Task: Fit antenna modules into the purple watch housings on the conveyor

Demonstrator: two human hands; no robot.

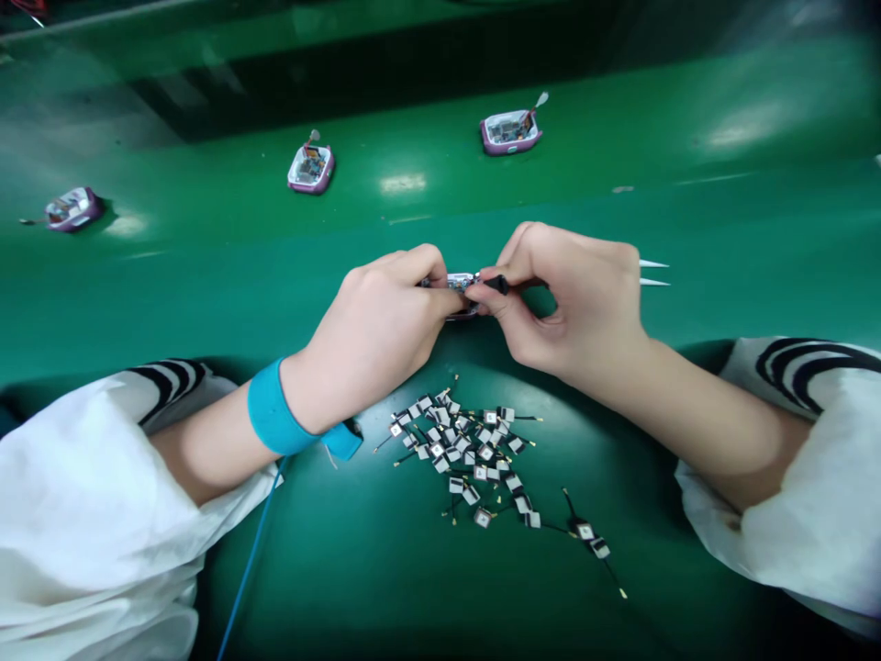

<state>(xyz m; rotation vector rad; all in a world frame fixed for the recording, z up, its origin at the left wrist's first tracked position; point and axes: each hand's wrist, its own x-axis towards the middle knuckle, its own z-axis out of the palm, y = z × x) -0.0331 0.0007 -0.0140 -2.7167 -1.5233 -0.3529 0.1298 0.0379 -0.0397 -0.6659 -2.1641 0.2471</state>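
Observation:
Near the middle of the head view, my left hand (385, 317) is closed around a small watch case (461, 283) with its electronics exposed. Most of the case is covered by my fingers. At its right edge, my right hand (571, 294) pinches a small black part (498, 285) between thumb and forefinger. Two pale tips of a pair of tweezers (655, 274) poke out behind that hand; whether it grips them or they lie on the table, I cannot tell. Below my hands lies a loose pile of small white square modules (454, 441) with short black leads and gold ends.
Three open purple watch cases, one at the left (72, 211), one mid-left (311, 169) and one at the top right (511, 133), lie along the green surface (206, 303). A blue cord (251, 569) runs down from the teal wrist strap (275, 408) on my left wrist.

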